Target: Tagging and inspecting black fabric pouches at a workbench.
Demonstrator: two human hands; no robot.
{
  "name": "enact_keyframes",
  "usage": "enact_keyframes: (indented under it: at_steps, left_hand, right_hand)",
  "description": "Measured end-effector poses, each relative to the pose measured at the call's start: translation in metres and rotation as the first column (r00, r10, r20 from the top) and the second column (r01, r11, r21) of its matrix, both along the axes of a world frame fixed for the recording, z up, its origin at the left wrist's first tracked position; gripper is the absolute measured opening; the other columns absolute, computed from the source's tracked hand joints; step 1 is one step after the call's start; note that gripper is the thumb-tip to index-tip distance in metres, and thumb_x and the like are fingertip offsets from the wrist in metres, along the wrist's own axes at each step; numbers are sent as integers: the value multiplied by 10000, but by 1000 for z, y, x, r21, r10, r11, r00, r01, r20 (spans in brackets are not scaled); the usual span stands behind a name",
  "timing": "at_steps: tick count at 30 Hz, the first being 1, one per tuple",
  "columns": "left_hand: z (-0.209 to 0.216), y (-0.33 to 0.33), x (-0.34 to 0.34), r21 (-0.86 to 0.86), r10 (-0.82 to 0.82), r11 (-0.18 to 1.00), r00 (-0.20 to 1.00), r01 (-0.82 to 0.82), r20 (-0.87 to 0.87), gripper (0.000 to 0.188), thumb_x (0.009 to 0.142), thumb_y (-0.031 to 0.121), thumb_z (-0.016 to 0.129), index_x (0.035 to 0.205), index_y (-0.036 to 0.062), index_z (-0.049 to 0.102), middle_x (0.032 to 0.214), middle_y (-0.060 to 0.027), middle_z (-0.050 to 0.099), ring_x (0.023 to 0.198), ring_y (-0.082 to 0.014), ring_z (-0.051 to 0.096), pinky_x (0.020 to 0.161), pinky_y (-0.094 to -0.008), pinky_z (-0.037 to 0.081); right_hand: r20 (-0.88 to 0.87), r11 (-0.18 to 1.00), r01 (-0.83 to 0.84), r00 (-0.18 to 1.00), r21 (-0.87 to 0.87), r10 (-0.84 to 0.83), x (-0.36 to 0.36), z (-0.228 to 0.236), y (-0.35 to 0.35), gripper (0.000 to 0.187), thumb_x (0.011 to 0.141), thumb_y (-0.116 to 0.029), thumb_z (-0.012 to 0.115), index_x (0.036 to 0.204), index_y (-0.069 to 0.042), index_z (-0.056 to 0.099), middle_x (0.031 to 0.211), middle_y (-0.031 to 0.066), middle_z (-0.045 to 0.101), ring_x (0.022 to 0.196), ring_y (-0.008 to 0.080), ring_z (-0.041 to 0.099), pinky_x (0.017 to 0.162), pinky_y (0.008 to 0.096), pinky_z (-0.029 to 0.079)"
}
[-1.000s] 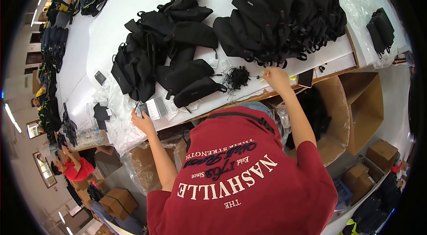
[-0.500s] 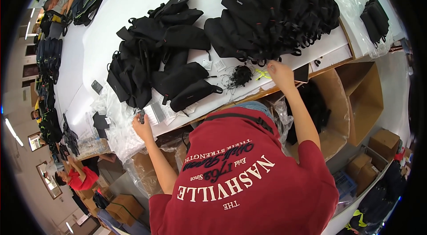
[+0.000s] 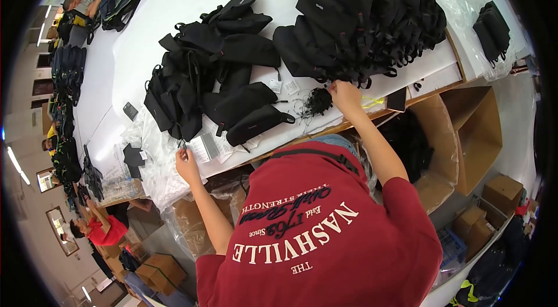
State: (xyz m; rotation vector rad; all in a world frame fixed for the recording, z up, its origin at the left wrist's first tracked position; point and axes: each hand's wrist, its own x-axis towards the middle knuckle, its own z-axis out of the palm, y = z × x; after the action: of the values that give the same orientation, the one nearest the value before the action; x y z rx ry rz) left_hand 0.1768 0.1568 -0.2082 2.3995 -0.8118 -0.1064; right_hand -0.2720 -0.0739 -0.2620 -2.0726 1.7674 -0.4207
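My left hand point(image 3: 187, 166) is at the table's front edge, fingers pinched at a small dark piece below the left black pouches; I cannot make the piece out. My right hand point(image 3: 346, 99) is closed beside a tangle of thin black cords point(image 3: 318, 102), its fingertips at the tangle's right edge; what they grip is hidden. A loose heap of black pouches point(image 3: 241, 101) lies between and beyond my hands. Paper slips point(image 3: 204, 147) lie right of my left hand. White tags point(image 3: 275, 85) lie near the cords. A yellow-green cord point(image 3: 372, 101) is right of my right wrist.
A tall pile of black bags point(image 3: 366, 11) stands at the back right. A dark flat rectangular object point(image 3: 397, 99) lies at the table edge. Below are open cardboard boxes point(image 3: 474, 133). Crumpled clear plastic point(image 3: 157, 162) covers the left edge. Other people point(image 3: 107, 228) are at the left.
My right hand has moved left from the yellow-green cord to the black cord tangle. My left hand has stayed near the same spot, and the dark piece at its fingers shows less.
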Motion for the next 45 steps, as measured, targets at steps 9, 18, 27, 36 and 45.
enact_keyframes:
  at_steps: [9,18,27,36,45]
  left_hand:
    - [2,5,9,61,38,997,997,-42,70,280,820,159,584,1054,5,575,799,-171,668,727,-294,645,692,-374,485]
    - [17,-3,-9,-115,82,991,983,-63,163,248,845,141,589,1037,-16,581,905,-179,650,795,-291,621,732,-357,471]
    - [40,-37,-78,-411,-125,911,976,40,-181,339,849,195,680,1096,-22,597,929,-78,630,783,-147,571,720,-283,463]
    - [59,-82,-168,-443,-521,838,710,319,-474,336,802,112,713,1092,14,574,862,-48,615,757,-104,578,682,-239,459]
    - [88,-92,-212,-392,-597,801,640,452,-484,309,813,68,658,1101,23,553,759,-39,612,696,-107,583,646,-243,453]
  right_hand:
    - [664,977,-85,744,195,-67,-1,101,12,109,795,-125,676,810,-35,615,589,-2,509,514,72,422,504,224,345]
    - [372,962,-230,914,146,162,34,73,12,131,785,-185,642,871,-98,689,602,82,607,605,219,625,545,333,457]
    - [-114,946,-313,946,-85,303,81,-13,-9,85,753,-142,644,774,-60,640,736,132,643,708,330,639,616,425,505]
    - [144,961,-274,950,-37,277,69,38,8,120,693,-173,658,698,-55,635,770,124,646,678,302,626,602,403,501]
    - [938,841,-480,335,249,-86,81,126,41,58,741,-35,658,776,-48,613,676,-35,591,587,9,487,535,158,373]
